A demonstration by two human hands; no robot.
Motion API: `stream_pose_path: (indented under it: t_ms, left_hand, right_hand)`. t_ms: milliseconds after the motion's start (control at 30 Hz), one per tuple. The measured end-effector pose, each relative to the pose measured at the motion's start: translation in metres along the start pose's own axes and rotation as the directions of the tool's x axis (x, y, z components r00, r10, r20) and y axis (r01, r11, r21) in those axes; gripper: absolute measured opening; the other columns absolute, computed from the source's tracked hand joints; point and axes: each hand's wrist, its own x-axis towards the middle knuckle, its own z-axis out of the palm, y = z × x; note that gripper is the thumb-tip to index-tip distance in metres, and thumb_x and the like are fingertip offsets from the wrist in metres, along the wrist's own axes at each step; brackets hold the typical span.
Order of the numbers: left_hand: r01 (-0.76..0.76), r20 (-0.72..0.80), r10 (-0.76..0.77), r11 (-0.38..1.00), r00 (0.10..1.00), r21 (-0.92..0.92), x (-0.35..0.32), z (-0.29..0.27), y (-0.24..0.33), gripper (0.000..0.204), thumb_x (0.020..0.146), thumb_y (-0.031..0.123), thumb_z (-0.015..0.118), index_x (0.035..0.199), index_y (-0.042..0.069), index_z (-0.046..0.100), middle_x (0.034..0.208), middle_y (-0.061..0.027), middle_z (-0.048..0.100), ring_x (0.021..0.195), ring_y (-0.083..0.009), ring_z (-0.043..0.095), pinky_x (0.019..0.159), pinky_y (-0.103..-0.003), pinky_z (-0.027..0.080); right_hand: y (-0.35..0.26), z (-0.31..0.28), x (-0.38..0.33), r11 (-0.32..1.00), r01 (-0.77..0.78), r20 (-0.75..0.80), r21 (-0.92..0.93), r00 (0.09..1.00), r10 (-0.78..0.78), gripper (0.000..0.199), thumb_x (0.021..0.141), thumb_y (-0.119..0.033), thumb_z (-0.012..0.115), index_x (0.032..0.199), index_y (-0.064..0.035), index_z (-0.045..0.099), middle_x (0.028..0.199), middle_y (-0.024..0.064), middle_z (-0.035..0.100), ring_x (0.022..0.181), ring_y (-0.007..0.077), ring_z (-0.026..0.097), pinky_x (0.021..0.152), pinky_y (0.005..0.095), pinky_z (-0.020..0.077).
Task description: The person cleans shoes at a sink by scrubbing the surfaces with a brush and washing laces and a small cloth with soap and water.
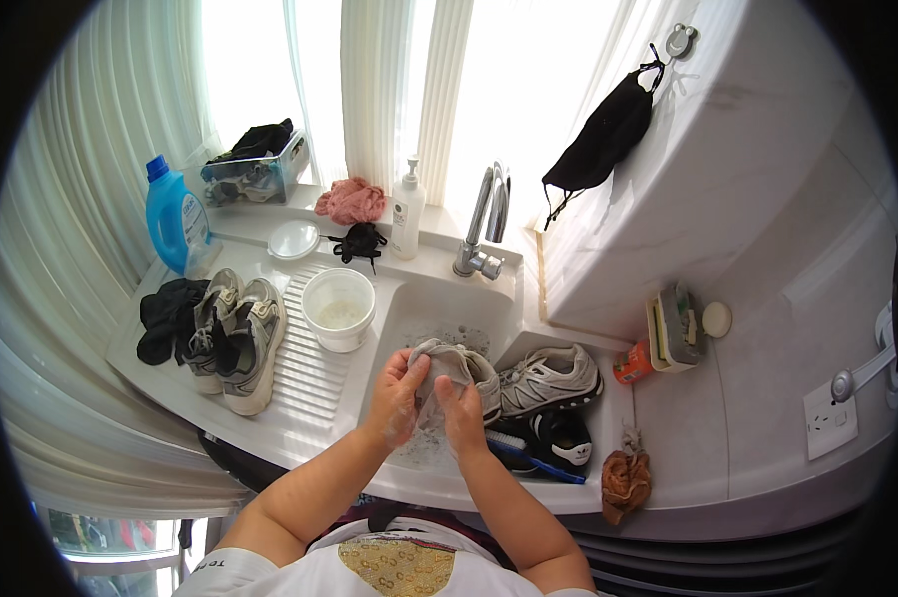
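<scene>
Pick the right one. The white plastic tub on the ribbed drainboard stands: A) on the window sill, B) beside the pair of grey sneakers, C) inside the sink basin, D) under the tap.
B: the white plastic tub stands on the ribbed drainboard, right of the pair of grey sneakers.

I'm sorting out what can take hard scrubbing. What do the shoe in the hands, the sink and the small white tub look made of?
Shoe: likely grey mesh fabric with synthetic overlays; it looks soft and matte, held by the left hand and right hand.
Sink: probably glazed ceramic or moulded plastic; smooth, glossy white.
Tub: apparently thin, slightly translucent plastic.
</scene>
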Motion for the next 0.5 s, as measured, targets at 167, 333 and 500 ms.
stream_pose_path:
  t_ms: [167,333,500]
  left_hand:
    - [-0.03,0.004,0.031,0.995,1.0,-0.1,0.0,-0.002,0.019,0.021,0.087,0.01,0.056,0.105,0.004,0.047,0.098,-0.0074,0.057,0.091,-0.0159,0.057,0.083,-0.032,0.047]
    - [0.097,-0.138,-0.131,0.97,0.982,-0.224,0.009,-0.02,0.031,0.027,0.086,0.013,0.057,0.109,0.003,0.048,0.101,-0.0087,0.058,0.096,-0.0193,0.057,0.089,-0.035,0.045]
    - [0.243,-0.029,-0.262,0.926,0.965,-0.29,0.013,-0.033,0.029,0.039,0.085,0.015,0.059,0.118,0.001,0.044,0.109,-0.0136,0.057,0.105,-0.0245,0.055,0.095,-0.036,0.042]
  right_hand:
    - [0.021,-0.04,-0.001,0.934,-0.299,0.25,-0.193,0.906,0.342,0.026,0.08,-0.018,0.068,0.1,-0.0032,0.06,0.08,-0.0034,0.057,0.068,0.0056,0.049,0.06,0.0208,0.0381]
    - [0.018,-0.064,0.008,0.829,-0.367,0.373,-0.422,0.764,0.527,0.026,0.076,-0.012,0.068,0.1,-0.0035,0.06,0.079,-0.0022,0.058,0.067,0.0055,0.05,0.059,0.0181,0.0361]
    - [0.022,-0.088,0.023,0.734,-0.65,0.403,-0.199,0.628,0.666,0.033,0.076,-0.011,0.065,0.107,-0.0002,0.056,0.094,0.0107,0.064,0.086,0.0176,0.062,0.085,0.0303,0.0471]
